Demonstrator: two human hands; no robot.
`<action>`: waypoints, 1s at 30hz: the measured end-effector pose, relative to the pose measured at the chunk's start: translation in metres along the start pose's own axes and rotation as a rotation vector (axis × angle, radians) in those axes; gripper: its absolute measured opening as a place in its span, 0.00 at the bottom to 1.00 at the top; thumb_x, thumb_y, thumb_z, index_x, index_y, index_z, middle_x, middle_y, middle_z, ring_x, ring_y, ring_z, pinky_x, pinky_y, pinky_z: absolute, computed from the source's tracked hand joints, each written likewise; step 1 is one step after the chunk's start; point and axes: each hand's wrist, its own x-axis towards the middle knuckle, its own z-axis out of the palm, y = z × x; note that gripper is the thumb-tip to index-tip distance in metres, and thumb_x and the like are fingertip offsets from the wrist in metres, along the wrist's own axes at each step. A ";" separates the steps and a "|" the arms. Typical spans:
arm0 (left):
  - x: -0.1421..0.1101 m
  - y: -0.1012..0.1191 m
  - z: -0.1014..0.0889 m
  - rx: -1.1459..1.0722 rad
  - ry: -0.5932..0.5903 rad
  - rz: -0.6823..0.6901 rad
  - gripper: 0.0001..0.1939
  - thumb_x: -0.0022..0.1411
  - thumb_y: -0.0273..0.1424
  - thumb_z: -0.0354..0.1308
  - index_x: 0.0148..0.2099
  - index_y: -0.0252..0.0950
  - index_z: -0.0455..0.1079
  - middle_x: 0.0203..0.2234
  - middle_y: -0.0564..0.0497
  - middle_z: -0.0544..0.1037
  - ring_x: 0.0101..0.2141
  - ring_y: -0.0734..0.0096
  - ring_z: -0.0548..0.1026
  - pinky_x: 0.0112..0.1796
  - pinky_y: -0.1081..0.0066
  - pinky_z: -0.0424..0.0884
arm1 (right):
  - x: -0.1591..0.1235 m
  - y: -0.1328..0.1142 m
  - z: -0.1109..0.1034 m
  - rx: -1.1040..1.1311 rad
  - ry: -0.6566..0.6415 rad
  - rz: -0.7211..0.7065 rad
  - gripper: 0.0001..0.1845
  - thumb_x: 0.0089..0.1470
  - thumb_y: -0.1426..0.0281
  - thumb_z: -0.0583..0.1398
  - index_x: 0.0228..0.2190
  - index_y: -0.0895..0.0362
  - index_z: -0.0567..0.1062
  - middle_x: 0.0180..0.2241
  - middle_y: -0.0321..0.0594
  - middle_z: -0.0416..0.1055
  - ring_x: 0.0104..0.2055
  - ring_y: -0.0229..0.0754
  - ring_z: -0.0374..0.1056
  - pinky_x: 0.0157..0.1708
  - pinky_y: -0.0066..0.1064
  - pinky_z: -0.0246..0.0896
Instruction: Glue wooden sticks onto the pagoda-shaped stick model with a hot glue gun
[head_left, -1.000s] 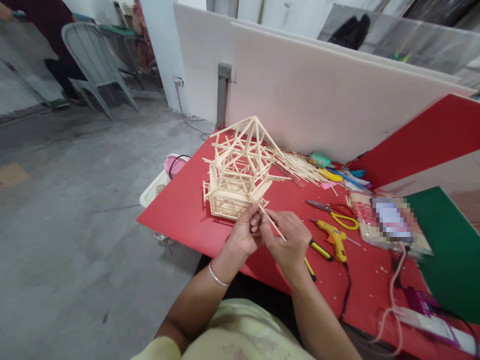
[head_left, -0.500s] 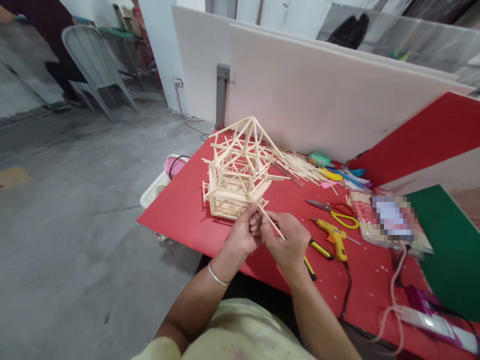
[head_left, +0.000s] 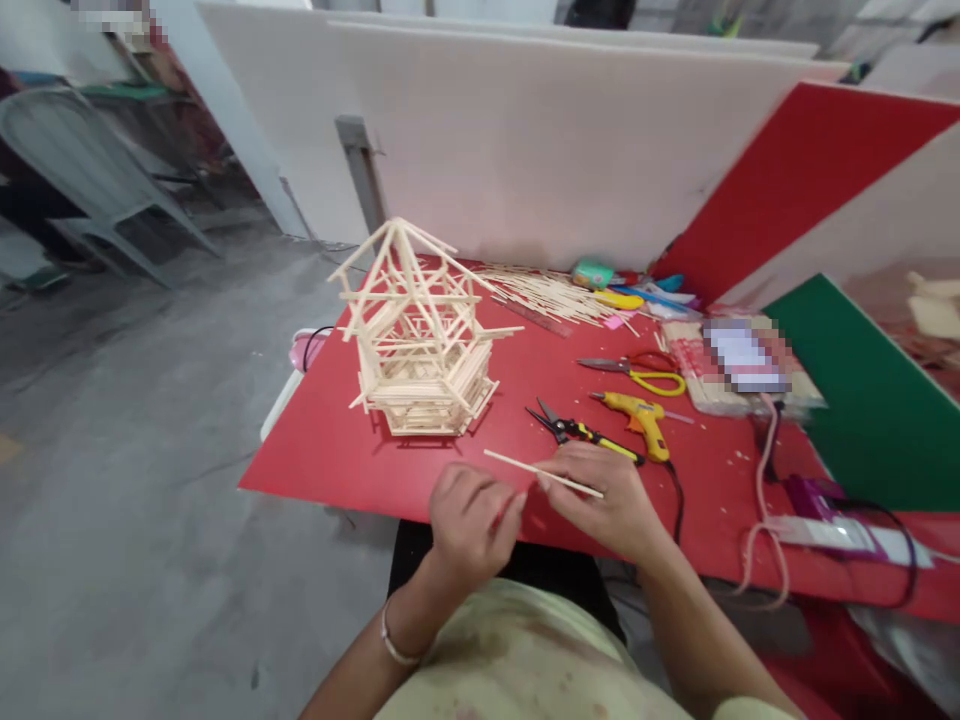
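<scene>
The left grip (head_left: 472,520) is half curled, a gap showing between thumb and fingers, near the front edge of the red counter (head_left: 322,460). Just right of it, the right grip (head_left: 604,495) is closed on a thin pale stick (head_left: 517,463), which slants up and leftward past the fingertips. Left of and beyond the left grip, a pink thing (head_left: 304,352) shows past the counter's side, its inside hidden. Well right of and beyond the right grip, a clear pack (head_left: 694,370) holds pale sticks, with a blurred-out flat object (head_left: 746,355) on it. Beyond the left grip, slightly leftward, the stick structure (head_left: 420,380) stands upright on the counter. Beyond the right grip lie loose sticks (head_left: 551,298), dark snips (head_left: 561,428), scissors (head_left: 637,375) and a yellow glue gun (head_left: 637,412); farther right is a green board (head_left: 862,400). In the room, a chair (head_left: 56,150) stands well left of both grips; a white panel (head_left: 525,150) rises beyond them
</scene>
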 end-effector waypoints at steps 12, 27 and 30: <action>0.024 -0.023 0.032 0.172 -0.696 0.025 0.13 0.65 0.23 0.55 0.42 0.41 0.80 0.32 0.44 0.79 0.33 0.63 0.74 0.38 0.69 0.66 | -0.034 0.049 -0.016 0.048 -0.247 0.214 0.11 0.55 0.75 0.58 0.27 0.56 0.81 0.24 0.32 0.77 0.26 0.33 0.68 0.30 0.23 0.61; 0.035 -0.034 0.040 -0.214 -0.209 -0.424 0.07 0.62 0.34 0.65 0.34 0.36 0.79 0.21 0.53 0.73 0.23 0.76 0.67 0.28 0.78 0.63 | -0.057 0.111 -0.031 -0.787 -0.303 0.484 0.46 0.43 0.48 0.70 0.56 0.62 0.71 0.47 0.60 0.73 0.49 0.61 0.70 0.42 0.42 0.65; 0.035 -0.036 0.040 -0.306 -0.138 -0.479 0.10 0.61 0.36 0.66 0.33 0.35 0.77 0.20 0.55 0.71 0.21 0.78 0.65 0.25 0.79 0.61 | -0.047 0.116 -0.044 -0.542 -0.305 0.556 0.29 0.43 0.53 0.70 0.41 0.60 0.78 0.37 0.52 0.76 0.41 0.53 0.72 0.37 0.36 0.64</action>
